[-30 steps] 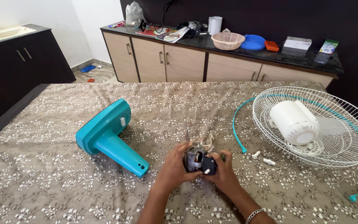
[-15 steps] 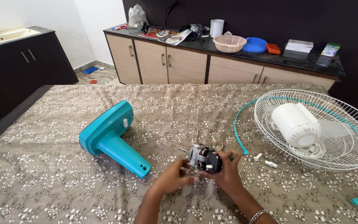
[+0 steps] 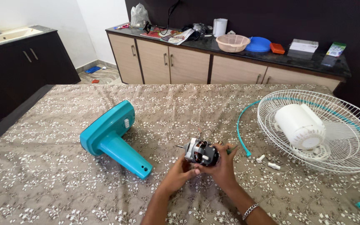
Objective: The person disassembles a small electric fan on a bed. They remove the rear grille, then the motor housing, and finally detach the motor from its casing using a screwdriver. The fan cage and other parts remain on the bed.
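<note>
Both hands are up off the table, wrapped around the motor [image 3: 201, 152] right at the near middle of the cloth. The left hand [image 3: 179, 174] cups it from below and behind, fingers curled on its underside; the right hand [image 3: 222, 166] clamps the dark rear end, thumb over the top. A metal bracelet [image 3: 249, 211] sits on that right wrist.

The motor is a stubby cylinder: bright metal casing, copper windings showing through the gaps, a black plastic cap with a small white knob, a thin steel shaft poking out to the left. Fine wires loop up behind it.

Under it all, a brown cloth [image 3: 46, 175] printed with white flowers. To the left lies the teal stand [image 3: 111, 137], smooth glossy plastic, flat base and round neck. To the right, a white wire guard [image 3: 346, 141], domed and ribbed, cradles a white plastic housing [image 3: 300, 126]. A teal ring [image 3: 241, 133] curves beside it, with two small white pegs [image 3: 266, 161] on the cloth.
</note>
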